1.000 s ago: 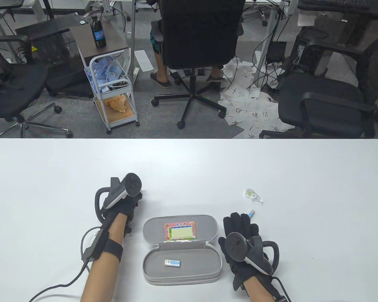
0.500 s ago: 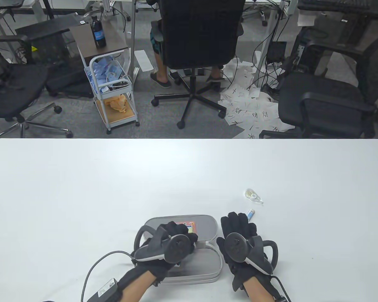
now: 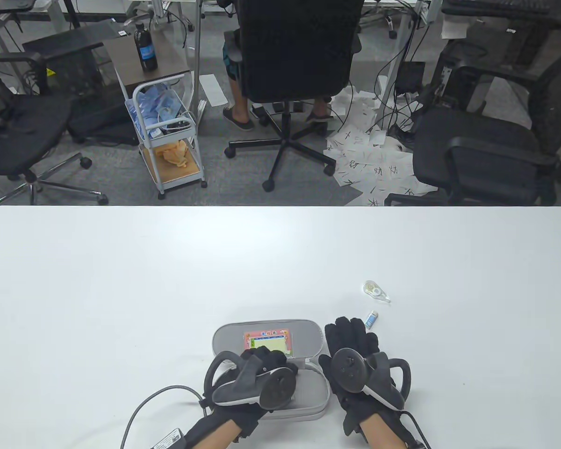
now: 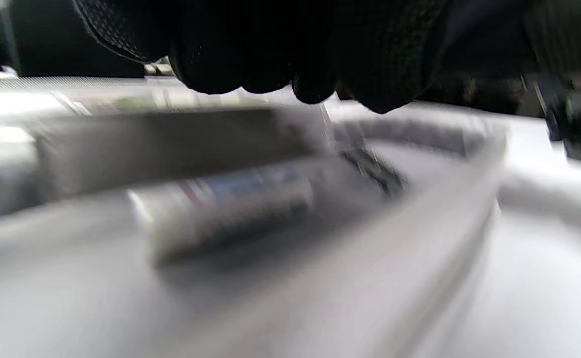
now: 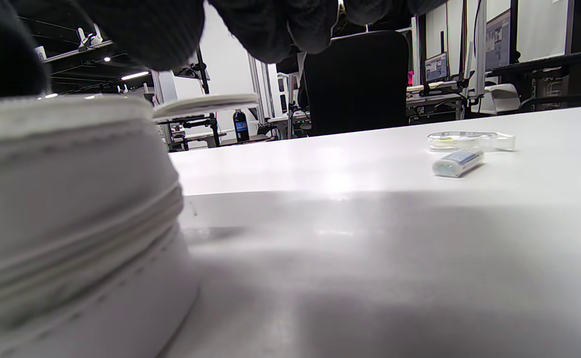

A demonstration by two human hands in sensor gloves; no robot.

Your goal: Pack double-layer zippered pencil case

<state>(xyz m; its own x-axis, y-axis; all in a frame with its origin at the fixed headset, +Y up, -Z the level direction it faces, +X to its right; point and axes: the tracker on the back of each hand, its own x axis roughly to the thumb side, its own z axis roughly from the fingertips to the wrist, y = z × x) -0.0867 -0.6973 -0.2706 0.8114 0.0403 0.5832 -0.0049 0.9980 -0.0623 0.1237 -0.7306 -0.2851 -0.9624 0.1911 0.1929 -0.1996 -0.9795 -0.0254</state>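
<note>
Smooth white table (image 3: 121, 280), rounded corners, glossy enough to throw glare; behind it grey carpet, black mesh office chairs, scattered paper sheets. Near front edge lies the pencil case (image 3: 308, 329), open clamshell, grey fabric shell with rounded oblong halves, stitched zipper band around the rim. Far half carries a colourful printed card (image 3: 267, 337) behind a clear pocket. Left hand (image 3: 255, 383), black knit glove, is over the near half, fingers (image 4: 370, 64) curled downward above the case interior; blur hides whether they touch or grip anything, so I cannot tell its grip. Beneath them, inside the tray, a small rectangular eraser (image 4: 231, 209) in a white-and-blue sleeve, badly smeared. Right hand (image 3: 355, 360) rests palm-down on table just beside the case's right side, fingers spread flat, holding nothing. Beyond it, apart: a small blue-white capped tube (image 3: 370, 318) and, farther, a clear plastic correction-tape dispenser (image 3: 375, 291).
</note>
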